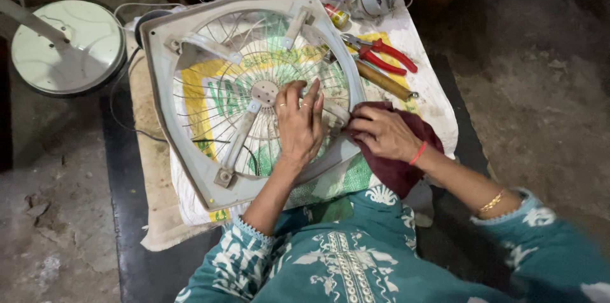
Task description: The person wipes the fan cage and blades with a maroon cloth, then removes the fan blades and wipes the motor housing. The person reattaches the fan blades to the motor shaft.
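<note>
The person wears a teal tunic printed with white floral and paisley shapes, with a band of white embroidery running down the middle of the chest. The sleeves end below the elbow, each cuff edged with a narrow pale trim. On the left hand [298, 126] two thin rings sit on neighbouring fingers. The right hand [384, 133] has a red thread band [418, 153] tied around the wrist, and further up that forearm, close to the cuff, lies a gold chain bracelet [491, 202]. Both forearms are bare between cuff and wrist.
</note>
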